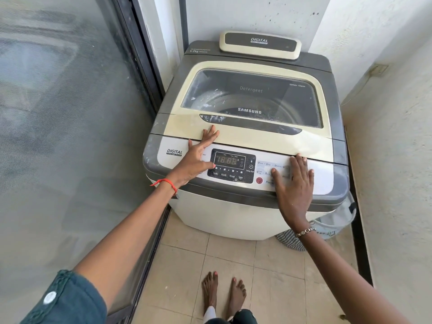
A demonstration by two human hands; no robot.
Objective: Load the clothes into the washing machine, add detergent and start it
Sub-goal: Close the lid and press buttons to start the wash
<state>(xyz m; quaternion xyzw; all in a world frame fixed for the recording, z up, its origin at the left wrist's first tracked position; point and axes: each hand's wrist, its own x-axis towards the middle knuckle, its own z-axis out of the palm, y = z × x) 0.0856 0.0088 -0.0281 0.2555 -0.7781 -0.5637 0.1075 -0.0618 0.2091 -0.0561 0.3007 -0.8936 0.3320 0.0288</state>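
head view, samsung washing machine [224, 218], lid [252, 137] reads detergent, left hand [198, 156] and right hand [295, 182] flat on it, holding nothing

The washing machine [245, 136] is smooth cream and grey plastic, its lid window [252, 97] glossy, probably glass. The floor [233, 265] is matt tile.

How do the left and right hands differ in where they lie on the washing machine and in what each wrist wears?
The left hand lies left of the display, its fingertips on the closed lid; the right hand lies right of the display on the control panel, fingertips at the lid's edge. The left wrist bears a red thread, the right a beaded bracelet. Both hands are flat and hold nothing.
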